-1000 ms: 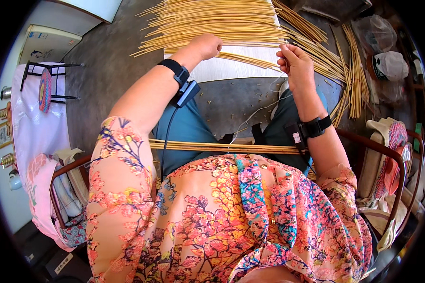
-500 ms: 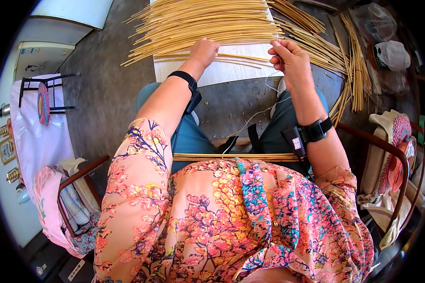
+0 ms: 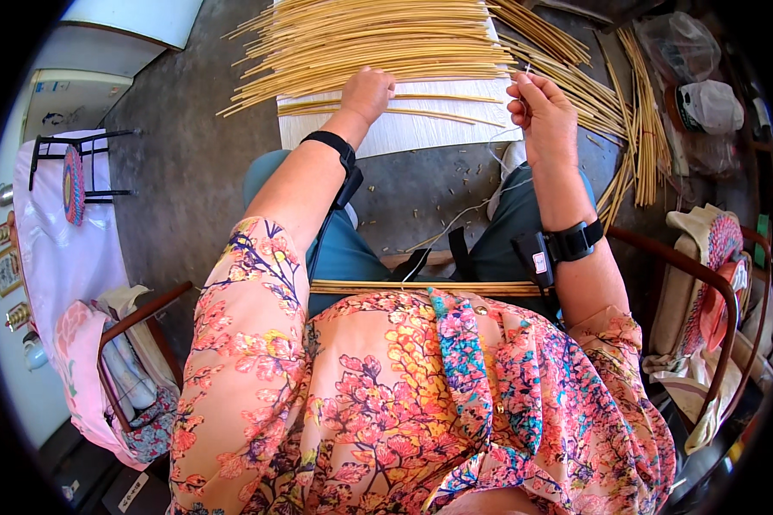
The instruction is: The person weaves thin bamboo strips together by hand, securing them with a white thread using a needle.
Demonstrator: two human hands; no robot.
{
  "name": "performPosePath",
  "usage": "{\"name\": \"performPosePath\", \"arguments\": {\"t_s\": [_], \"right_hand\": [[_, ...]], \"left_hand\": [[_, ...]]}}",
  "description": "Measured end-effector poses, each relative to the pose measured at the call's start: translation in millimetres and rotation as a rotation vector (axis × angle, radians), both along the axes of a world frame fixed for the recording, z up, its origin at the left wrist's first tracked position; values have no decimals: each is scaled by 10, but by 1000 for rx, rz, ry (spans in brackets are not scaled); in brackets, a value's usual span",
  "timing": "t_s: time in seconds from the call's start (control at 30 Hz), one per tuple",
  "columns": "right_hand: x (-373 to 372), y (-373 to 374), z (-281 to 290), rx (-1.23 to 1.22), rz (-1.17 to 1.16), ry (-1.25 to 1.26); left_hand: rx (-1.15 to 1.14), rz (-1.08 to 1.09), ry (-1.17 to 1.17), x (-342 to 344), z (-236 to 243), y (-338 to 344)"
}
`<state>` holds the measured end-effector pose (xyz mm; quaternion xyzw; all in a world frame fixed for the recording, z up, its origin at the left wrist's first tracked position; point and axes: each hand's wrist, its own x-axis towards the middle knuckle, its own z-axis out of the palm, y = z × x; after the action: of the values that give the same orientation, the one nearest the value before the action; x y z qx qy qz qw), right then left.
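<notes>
A wide layer of thin yellow-brown stalks lies side by side on a pale board in front of me. My left hand is closed at the layer's near edge, on a few separate stalks that stick out on both sides of it. Its fingertips are hidden behind the hand. Beyond the stalks' right ends, my right hand pinches a thin white string. A short pale tip pokes up above those fingers, too small to name. The string hangs down and runs slackly back toward my lap.
Several stalks rest across my lap. More bundles lie at the right. Chairs with brown arms flank me on both sides. A cloth-covered table stands left, and plastic bags sit far right. Bits of stalk litter the floor.
My right hand has moved a little to the right, away from the stalk ends, drawing the string along. The near stalks by my left hand have spread apart slightly. My left hand has barely moved.
</notes>
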<state>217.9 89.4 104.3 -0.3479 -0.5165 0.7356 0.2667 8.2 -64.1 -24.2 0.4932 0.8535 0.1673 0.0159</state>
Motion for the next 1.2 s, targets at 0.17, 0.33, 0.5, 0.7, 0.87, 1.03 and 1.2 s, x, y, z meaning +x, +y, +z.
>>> {"name": "performPosePath", "arguments": {"t_s": [0.17,0.33,0.5,0.7,0.87,1.03,1.2], "right_hand": [[27,14,54,1,-49,-6],[46,11,115,13,-55,16],[34,40,85,21,-62,14],[45,36,74,18,-70,9],[11,43,52,18,-55,1],[32,50,38,28,-44,8],[-1,29,0,23,-39,2]], "left_hand": [[-37,-3,13,3,51,-24],[-53,27,11,19,162,5],[-55,16,60,9,148,16],[-80,72,-19,47,161,42],[-81,3,105,5,91,17],[-45,-34,164,29,78,45],[-21,-40,161,41,41,53]]}}
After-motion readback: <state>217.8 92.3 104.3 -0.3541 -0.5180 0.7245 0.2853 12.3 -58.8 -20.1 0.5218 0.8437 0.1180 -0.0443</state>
